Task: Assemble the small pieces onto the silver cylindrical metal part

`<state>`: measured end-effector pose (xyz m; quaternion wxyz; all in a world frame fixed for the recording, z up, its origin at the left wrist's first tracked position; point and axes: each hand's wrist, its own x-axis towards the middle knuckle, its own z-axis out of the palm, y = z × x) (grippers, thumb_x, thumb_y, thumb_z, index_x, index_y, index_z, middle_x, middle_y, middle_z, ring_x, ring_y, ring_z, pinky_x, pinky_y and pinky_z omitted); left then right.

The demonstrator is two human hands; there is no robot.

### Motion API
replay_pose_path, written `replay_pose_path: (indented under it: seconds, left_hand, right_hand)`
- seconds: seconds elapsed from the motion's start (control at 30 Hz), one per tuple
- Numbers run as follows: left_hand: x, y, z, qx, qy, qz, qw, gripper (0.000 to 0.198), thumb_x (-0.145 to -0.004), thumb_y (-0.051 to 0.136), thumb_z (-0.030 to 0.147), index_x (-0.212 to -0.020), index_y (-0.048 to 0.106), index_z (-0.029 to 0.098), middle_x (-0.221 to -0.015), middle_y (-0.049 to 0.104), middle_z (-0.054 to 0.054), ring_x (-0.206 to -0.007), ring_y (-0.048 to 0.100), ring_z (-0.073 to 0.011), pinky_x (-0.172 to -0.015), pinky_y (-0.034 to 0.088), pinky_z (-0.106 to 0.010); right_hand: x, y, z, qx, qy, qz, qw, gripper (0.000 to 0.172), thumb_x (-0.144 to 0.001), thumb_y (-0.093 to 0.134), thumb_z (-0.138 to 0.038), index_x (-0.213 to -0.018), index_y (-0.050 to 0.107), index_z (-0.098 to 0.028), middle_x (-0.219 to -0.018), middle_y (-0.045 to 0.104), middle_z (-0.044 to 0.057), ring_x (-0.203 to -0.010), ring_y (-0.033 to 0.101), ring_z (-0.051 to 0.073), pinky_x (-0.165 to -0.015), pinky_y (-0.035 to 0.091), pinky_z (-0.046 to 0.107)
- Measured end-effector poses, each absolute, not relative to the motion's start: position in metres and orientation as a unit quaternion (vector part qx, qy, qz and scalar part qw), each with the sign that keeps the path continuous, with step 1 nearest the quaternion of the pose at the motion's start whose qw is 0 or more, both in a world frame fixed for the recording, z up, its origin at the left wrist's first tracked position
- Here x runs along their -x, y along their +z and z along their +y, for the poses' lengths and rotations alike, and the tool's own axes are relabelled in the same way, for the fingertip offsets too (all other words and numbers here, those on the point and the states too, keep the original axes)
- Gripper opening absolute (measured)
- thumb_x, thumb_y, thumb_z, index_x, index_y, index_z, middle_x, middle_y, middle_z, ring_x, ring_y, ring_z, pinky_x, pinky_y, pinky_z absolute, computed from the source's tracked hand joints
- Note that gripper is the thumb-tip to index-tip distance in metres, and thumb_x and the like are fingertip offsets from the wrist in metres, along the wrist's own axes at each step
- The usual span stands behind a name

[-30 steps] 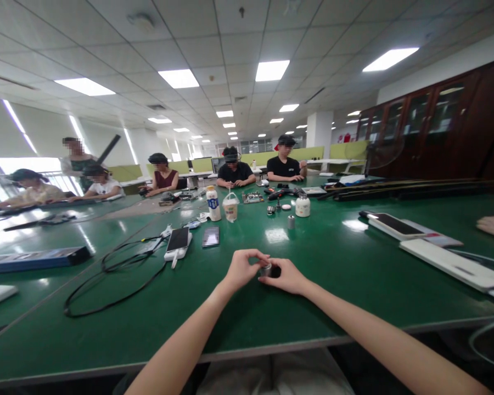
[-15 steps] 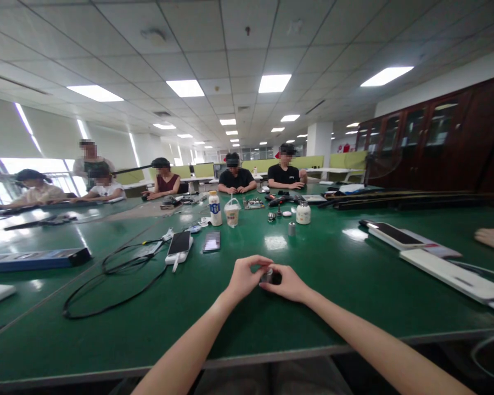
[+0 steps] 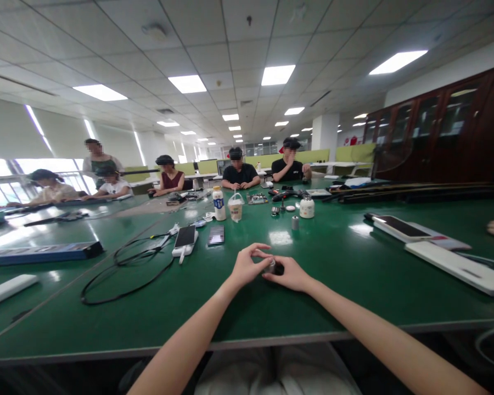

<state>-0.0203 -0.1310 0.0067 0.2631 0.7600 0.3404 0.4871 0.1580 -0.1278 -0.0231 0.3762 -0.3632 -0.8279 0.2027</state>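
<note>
My left hand and my right hand meet over the green table, a little in from its near edge. Between their fingertips sits a small grey-and-black round part, mostly hidden by the fingers. The left fingers curl over its top in a pinch. My right hand's fingers close around its right side, resting on the table.
A phone on a white power bank with a looped black cable lies left. A second phone, bottle, cup, white jar and small metal cylinder stand beyond. Flat devices lie right. Several people sit at the far side.
Both hands stay together on the small part; the left fingers have shifted slightly over it. The camera has turned a little, sliding the scene to the right.
</note>
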Motion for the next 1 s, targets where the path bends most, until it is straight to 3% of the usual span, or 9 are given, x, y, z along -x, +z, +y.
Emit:
replay_pose_path:
  seconds: [0.3, 0.5, 0.67, 0.77, 0.87, 1.0]
  left_hand:
    - [0.033, 0.012, -0.119, -0.732, 0.51, 0.403, 0.203, 0.029, -0.081, 0.07, 0.028, -0.108, 0.062, 0.02, -0.092, 0.078, -0.005, -0.095, 0.072, -0.0214, -0.092, 0.051, -0.035]
    - [0.06, -0.008, -0.096, -0.732, 0.442, 0.479, 0.199, 0.026, -0.063, 0.081, 0.018, -0.087, 0.071, 0.021, -0.069, 0.077, -0.002, -0.08, 0.074, -0.0287, -0.086, 0.052, -0.041]
    - [0.063, -0.015, -0.091, -0.729, 0.428, 0.492, 0.207, 0.026, -0.062, 0.082, 0.018, -0.086, 0.071, 0.02, -0.068, 0.077, -0.002, -0.076, 0.075, -0.0287, -0.08, 0.054, -0.04]
    - [0.057, -0.004, -0.097, -0.726, 0.457, 0.473, 0.2, 0.026, -0.068, 0.079, 0.023, -0.092, 0.069, 0.019, -0.074, 0.078, -0.005, -0.081, 0.075, -0.0274, -0.084, 0.054, -0.04]
    - [0.046, 0.008, -0.11, -0.736, 0.48, 0.426, 0.216, 0.032, -0.075, 0.075, 0.03, -0.103, 0.065, 0.019, -0.084, 0.079, -0.005, -0.088, 0.074, -0.0228, -0.086, 0.055, -0.034]
    - [0.03, 0.014, -0.126, -0.747, 0.5, 0.352, 0.26, 0.029, -0.076, 0.075, 0.028, -0.101, 0.065, 0.017, -0.087, 0.078, -0.006, -0.087, 0.074, -0.0217, -0.084, 0.056, -0.032]
  right_hand:
    - [-0.157, -0.023, -0.128, 0.367, 0.208, -0.826, 0.374, 0.028, -0.084, 0.064, -0.043, -0.093, 0.068, -0.017, -0.082, 0.07, 0.003, -0.072, 0.063, 0.019, -0.065, 0.046, 0.028]
    - [-0.159, -0.019, -0.131, 0.376, 0.197, -0.828, 0.367, 0.029, -0.084, 0.064, -0.045, -0.093, 0.069, -0.019, -0.084, 0.071, 0.003, -0.074, 0.062, 0.019, -0.066, 0.045, 0.028]
    - [-0.161, -0.018, -0.13, 0.37, 0.194, -0.831, 0.367, 0.029, -0.083, 0.066, -0.046, -0.095, 0.068, -0.02, -0.086, 0.071, 0.003, -0.076, 0.065, 0.02, -0.069, 0.048, 0.03]
    - [-0.161, -0.02, -0.129, 0.36, 0.21, -0.826, 0.38, 0.037, -0.082, 0.067, -0.043, -0.11, 0.061, -0.021, -0.097, 0.072, 0.004, -0.084, 0.067, 0.02, -0.076, 0.051, 0.031]
    - [-0.161, -0.022, -0.127, 0.353, 0.238, -0.817, 0.39, 0.035, -0.081, 0.069, -0.042, -0.107, 0.059, -0.021, -0.095, 0.072, 0.004, -0.086, 0.068, 0.02, -0.08, 0.052, 0.032]
    - [-0.161, -0.025, -0.126, 0.346, 0.237, -0.82, 0.389, 0.033, -0.081, 0.069, -0.041, -0.105, 0.059, -0.02, -0.094, 0.072, 0.005, -0.086, 0.068, 0.021, -0.078, 0.052, 0.033]
